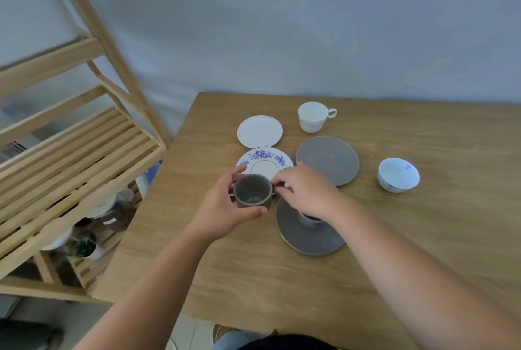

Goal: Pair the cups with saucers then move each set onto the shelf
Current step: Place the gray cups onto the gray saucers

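Hands [225,208] grip grey cup [253,191] above table [423,237].

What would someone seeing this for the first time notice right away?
Both hands meet at the middle of the table, the left hand wrapped around a grey cup and the right hand at its rim. Just right of it, a second grey cup already sits on a grey saucer. Beyond lie a blue-patterned saucer, a white saucer and an empty grey saucer.
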Tool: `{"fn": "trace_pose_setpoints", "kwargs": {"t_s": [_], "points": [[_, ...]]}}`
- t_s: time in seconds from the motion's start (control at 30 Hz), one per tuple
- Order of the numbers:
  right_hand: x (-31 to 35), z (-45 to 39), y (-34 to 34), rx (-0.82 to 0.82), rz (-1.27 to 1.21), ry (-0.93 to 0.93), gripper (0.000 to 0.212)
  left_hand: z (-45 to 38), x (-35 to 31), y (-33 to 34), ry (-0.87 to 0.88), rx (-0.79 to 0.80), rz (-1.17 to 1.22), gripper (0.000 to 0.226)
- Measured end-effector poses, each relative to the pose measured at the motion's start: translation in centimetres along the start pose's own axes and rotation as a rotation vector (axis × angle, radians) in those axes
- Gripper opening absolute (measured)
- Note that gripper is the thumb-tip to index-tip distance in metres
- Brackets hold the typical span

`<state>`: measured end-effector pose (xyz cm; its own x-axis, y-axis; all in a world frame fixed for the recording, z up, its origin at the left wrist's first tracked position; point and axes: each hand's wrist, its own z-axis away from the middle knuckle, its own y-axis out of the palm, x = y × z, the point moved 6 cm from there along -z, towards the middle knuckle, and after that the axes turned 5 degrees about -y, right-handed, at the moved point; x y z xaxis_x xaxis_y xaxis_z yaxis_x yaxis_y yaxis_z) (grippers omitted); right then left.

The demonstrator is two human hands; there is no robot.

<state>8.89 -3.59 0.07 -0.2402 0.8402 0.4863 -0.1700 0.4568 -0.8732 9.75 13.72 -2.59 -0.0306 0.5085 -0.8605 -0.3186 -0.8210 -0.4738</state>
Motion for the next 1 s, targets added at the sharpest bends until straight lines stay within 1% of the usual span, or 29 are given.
{"fn": "trace_pose_setpoints", "kwargs": {"t_s": [0.1,0.23,0.33,0.43,0.53,0.77,0.87,0.93,0.97,1.0], "points": [[-2.9,0.8,-2.9,-0.122,-0.218,0.113,0.014,-2.9,-2.8,1.4,0.011,0.097,0.041,0.09],[-7.9,1.6,-5.8,-0.25,-0.367,0.265,0.012,-7.6,-6.5,4.9,0.037,0.223,-0.007,0.088],[-11.4,1.8,-6.8,-0.294,-0.377,0.358,0.012,-10.7,-8.4,7.9,0.05,0.301,-0.042,0.088],[-13.8,1.8,-7.5,-0.316,-0.327,0.422,0.013,-12.7,-9.8,10.3,0.092,0.357,-0.162,0.087],[-15.0,1.4,-7.6,-0.303,-0.286,0.455,0.014,-13.8,-10.1,11.7,0.122,0.35,-0.257,0.087],[-16.9,0.7,-7.0,-0.234,-0.215,0.473,0.015,-14.4,-10.1,12.6,0.194,0.309,-0.332,0.093],[-17.7,0.7,-7.1,-0.18,-0.251,0.468,0.017,-14.4,-10.2,12.8,0.216,0.315,-0.358,0.097],[-18.0,0.3,-7.5,-0.121,-0.3,0.442,0.028,-14.5,-10.0,12.5,0.169,0.372,-0.29,0.104],[-18.2,0.0,-7.9,-0.118,-0.332,0.428,0.035,-14.5,-9.9,12.0,0.126,0.394,-0.197,0.104],[-18.4,-0.5,-8.5,-0.139,-0.366,0.412,0.04,-14.7,-9.8,11.5,0.081,0.385,-0.089,0.099]]}}
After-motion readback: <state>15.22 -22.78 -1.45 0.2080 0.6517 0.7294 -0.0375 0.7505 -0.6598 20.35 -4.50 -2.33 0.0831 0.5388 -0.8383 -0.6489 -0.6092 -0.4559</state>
